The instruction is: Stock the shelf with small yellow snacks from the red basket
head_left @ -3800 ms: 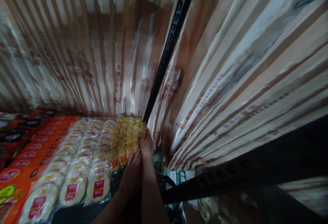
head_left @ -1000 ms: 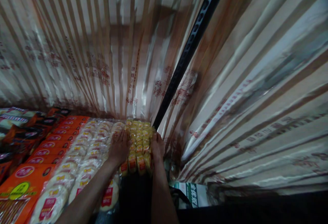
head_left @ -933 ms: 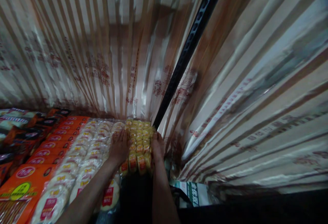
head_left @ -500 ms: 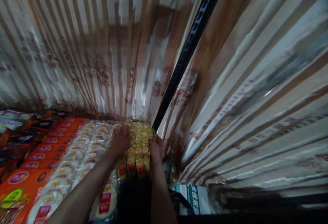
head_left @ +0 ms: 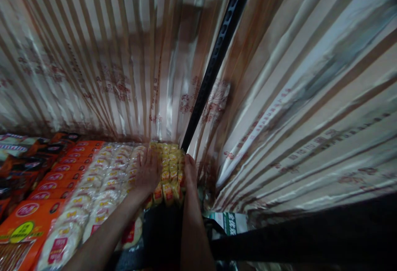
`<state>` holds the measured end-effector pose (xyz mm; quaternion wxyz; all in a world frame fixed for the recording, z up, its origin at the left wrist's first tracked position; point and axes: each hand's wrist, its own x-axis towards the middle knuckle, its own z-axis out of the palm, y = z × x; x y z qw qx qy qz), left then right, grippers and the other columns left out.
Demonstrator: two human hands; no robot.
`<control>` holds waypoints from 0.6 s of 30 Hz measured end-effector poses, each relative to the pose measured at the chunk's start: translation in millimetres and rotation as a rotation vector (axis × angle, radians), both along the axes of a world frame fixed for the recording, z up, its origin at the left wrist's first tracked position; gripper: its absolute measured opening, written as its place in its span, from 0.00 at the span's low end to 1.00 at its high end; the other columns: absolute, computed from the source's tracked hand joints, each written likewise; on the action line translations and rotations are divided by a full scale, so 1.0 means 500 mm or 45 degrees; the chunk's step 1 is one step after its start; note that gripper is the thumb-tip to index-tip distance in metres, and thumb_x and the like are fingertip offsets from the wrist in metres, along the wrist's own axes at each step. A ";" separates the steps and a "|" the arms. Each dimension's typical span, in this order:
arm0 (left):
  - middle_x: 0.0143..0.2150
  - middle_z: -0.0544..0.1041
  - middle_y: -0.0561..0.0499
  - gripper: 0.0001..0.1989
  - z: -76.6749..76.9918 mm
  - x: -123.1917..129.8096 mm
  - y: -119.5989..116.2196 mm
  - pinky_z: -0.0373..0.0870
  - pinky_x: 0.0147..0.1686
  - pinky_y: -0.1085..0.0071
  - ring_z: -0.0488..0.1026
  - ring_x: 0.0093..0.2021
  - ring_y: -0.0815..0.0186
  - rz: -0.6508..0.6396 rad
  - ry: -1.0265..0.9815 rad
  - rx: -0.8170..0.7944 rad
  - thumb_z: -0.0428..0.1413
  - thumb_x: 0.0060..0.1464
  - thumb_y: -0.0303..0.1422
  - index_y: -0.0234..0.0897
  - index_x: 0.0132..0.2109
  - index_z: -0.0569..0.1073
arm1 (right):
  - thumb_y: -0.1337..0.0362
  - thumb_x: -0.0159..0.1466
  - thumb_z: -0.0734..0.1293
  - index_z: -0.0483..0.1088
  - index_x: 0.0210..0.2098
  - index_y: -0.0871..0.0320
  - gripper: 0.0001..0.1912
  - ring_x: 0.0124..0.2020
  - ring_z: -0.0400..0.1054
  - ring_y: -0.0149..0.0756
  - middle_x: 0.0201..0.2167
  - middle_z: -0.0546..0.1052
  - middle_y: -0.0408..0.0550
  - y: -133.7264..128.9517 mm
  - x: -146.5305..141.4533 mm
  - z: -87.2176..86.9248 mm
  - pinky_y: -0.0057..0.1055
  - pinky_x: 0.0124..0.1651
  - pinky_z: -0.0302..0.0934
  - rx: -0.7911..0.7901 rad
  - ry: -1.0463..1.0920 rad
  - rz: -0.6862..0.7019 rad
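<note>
Small yellow wrapped food packs [head_left: 167, 167] stand in tight rows at the right end of the display. My left hand [head_left: 149, 172] lies with fingers stretched out over their left side, at the border with clear-wrapped round white cakes [head_left: 107, 192]. Along the right side of the yellow packs is my right hand [head_left: 190, 171], seen edge-on, its fingers pointing away from me and nothing visible in its grip. The hands cover part of the outer rows.
Orange boxes [head_left: 31, 217] and dark bags [head_left: 23, 167] continue leftward. Pleated printed sheeting [head_left: 124, 56] hangs behind and to the right. A black slotted post [head_left: 214, 60] rises behind the yellow packs. A white-and-green package [head_left: 231, 223] lies lower right, beside a dark rail [head_left: 279, 238].
My left hand has flattened, its fingers straighter over the edge of the packs. The right hand stays at their right side. The view has shifted slightly.
</note>
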<state>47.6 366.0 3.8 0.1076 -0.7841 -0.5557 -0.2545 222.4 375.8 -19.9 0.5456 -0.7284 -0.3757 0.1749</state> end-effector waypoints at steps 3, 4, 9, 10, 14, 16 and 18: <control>0.61 0.63 0.37 0.21 0.001 0.020 -0.063 0.50 0.60 0.49 0.51 0.65 0.52 -0.136 -0.032 0.040 0.41 0.60 0.33 0.27 0.57 0.64 | 0.51 0.62 0.54 0.70 0.48 0.66 0.28 0.48 0.68 0.42 0.46 0.75 0.58 -0.023 -0.009 0.019 0.36 0.51 0.58 0.073 0.080 -0.105; 0.60 0.64 0.38 0.21 -0.003 0.027 -0.085 0.51 0.60 0.51 0.51 0.65 0.53 -0.189 -0.051 0.054 0.42 0.60 0.32 0.28 0.56 0.66 | 0.51 0.63 0.53 0.68 0.51 0.66 0.29 0.51 0.65 0.43 0.50 0.72 0.60 -0.036 -0.015 0.023 0.37 0.54 0.56 0.089 0.069 -0.149; 0.60 0.65 0.42 0.21 -0.057 0.050 -0.183 0.53 0.60 0.55 0.51 0.65 0.58 -0.398 -0.106 0.200 0.42 0.58 0.26 0.31 0.57 0.65 | 0.53 0.64 0.51 0.64 0.54 0.65 0.28 0.57 0.59 0.42 0.55 0.68 0.60 -0.124 -0.058 0.003 0.39 0.59 0.51 0.203 0.021 -0.174; 0.60 0.65 0.41 0.21 -0.072 0.052 -0.198 0.53 0.60 0.55 0.51 0.65 0.57 -0.411 -0.101 0.225 0.42 0.57 0.25 0.30 0.56 0.66 | 0.53 0.63 0.51 0.65 0.54 0.66 0.29 0.58 0.59 0.42 0.55 0.68 0.60 -0.143 -0.065 -0.009 0.39 0.60 0.50 0.206 -0.014 -0.158; 0.61 0.64 0.40 0.23 -0.118 0.054 -0.238 0.49 0.61 0.55 0.51 0.65 0.56 -0.356 -0.035 0.236 0.43 0.53 0.23 0.30 0.56 0.66 | 0.55 0.65 0.50 0.62 0.56 0.66 0.28 0.60 0.55 0.40 0.58 0.64 0.58 -0.199 -0.077 -0.057 0.41 0.62 0.48 0.176 -0.232 0.079; 0.61 0.63 0.42 0.25 -0.131 0.056 -0.249 0.48 0.62 0.56 0.52 0.64 0.57 -0.319 0.006 0.207 0.44 0.51 0.23 0.32 0.57 0.65 | 0.56 0.66 0.49 0.59 0.58 0.68 0.28 0.61 0.53 0.40 0.59 0.62 0.60 -0.210 -0.075 -0.076 0.42 0.63 0.47 0.163 -0.328 0.136; 0.62 0.63 0.42 0.27 -0.140 0.056 -0.254 0.48 0.61 0.56 0.54 0.64 0.57 -0.267 0.037 0.185 0.44 0.50 0.23 0.32 0.59 0.63 | 0.57 0.66 0.49 0.57 0.59 0.70 0.29 0.62 0.51 0.40 0.60 0.60 0.60 -0.210 -0.071 -0.089 0.43 0.63 0.46 0.155 -0.392 0.179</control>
